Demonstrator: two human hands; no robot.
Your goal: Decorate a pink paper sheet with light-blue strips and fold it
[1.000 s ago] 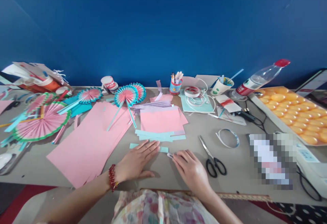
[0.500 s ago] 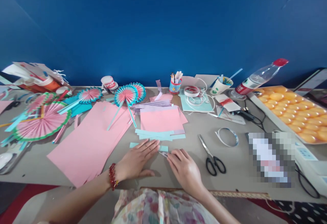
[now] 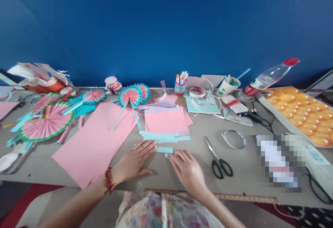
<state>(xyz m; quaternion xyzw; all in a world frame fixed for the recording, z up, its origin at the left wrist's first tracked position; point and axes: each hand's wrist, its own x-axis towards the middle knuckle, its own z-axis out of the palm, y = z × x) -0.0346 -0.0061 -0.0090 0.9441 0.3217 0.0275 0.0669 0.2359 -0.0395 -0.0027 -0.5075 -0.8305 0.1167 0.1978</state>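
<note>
My left hand (image 3: 134, 160) lies flat with fingers stretched out, pressing down on a light teal paper strip (image 3: 164, 149) on the grey table (image 3: 241, 162). My right hand (image 3: 187, 171) is just right of it, fingers curled, pinching a small white object (image 3: 167, 155) at the strip's near edge; I cannot make out what it is. A stack of teal strips (image 3: 163, 137) and pink sheets (image 3: 165, 120) sits right behind both hands. A red bead bracelet (image 3: 108, 180) is on my left wrist.
Black-handled scissors (image 3: 218, 158) lie right of my right hand. A large pink sheet (image 3: 96, 141) lies at the left, with folded paper fans (image 3: 47, 124) behind it. A pencil cup (image 3: 180, 85), tape rolls (image 3: 197, 93), a paper cup (image 3: 228, 86), a bottle (image 3: 267, 77) and an orange tray (image 3: 301, 112) stand further back.
My right hand has slid a little left toward the teal strip. The left hand stays pressed on the strip. The view has shifted slightly.
</note>
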